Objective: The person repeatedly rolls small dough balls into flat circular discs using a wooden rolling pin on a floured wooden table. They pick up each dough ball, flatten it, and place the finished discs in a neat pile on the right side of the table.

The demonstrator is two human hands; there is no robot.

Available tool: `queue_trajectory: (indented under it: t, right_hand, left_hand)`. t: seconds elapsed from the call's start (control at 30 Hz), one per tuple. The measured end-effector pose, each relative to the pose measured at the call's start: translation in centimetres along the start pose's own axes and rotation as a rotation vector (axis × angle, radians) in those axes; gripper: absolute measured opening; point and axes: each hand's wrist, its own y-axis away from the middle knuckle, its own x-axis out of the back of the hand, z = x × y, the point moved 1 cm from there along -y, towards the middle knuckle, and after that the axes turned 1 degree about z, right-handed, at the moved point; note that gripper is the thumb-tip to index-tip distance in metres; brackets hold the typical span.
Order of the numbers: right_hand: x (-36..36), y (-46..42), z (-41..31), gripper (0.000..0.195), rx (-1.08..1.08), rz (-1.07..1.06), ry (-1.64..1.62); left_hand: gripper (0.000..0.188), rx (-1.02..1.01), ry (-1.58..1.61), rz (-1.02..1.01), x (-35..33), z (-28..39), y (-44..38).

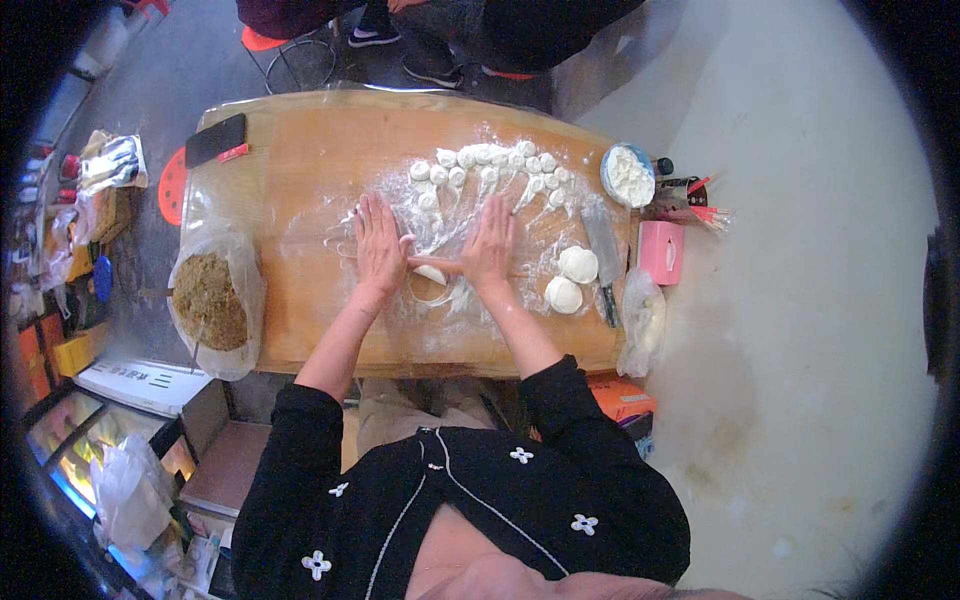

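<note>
Both my hands press palm-down on a thin wooden rolling pin [441,265] lying across a floured wooden board [315,195]. My left hand [380,247] bears on its left part, with the fingers stretched forward rather than wrapped around it. On the right part, my right hand [489,244] lies flat in the same way. A pale piece of dough [430,274] shows between the hands, partly under the pin. Beyond my fingers are several small floured dough pieces [491,155]. Two round dough pieces, one nearer [563,295] and one farther [578,265], lie right of my right hand.
A cleaver [602,247] lies at the right, near a bowl of flour [630,176], a chopstick holder [679,195] and a pink tissue box [661,253]. At left are a plastic bag of brown filling [210,300] and a dark phone [216,140]. People sit beyond the table.
</note>
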Motion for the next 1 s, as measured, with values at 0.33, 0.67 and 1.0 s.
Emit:
queue_trajectory:
  t: [0.33,0.67,1.0]
  right_hand:
    - [3.2,6.6,-1.5,0.058,0.187,-0.344,-0.291]
    - [-0.6,3.0,-2.9,0.028,0.074,-0.397,-0.306]
    - [1.6,5.8,0.6,0.053,0.156,-0.097,-0.087]
  left_hand:
    - [0.085,-0.052,0.076,-0.006,-0.5,0.4,6.7]
    - [0.033,-0.296,0.260,0.006,0.5,-1.0,9.0]
    - [0.070,-0.001,0.177,0.072,1.8,2.9,9.4]
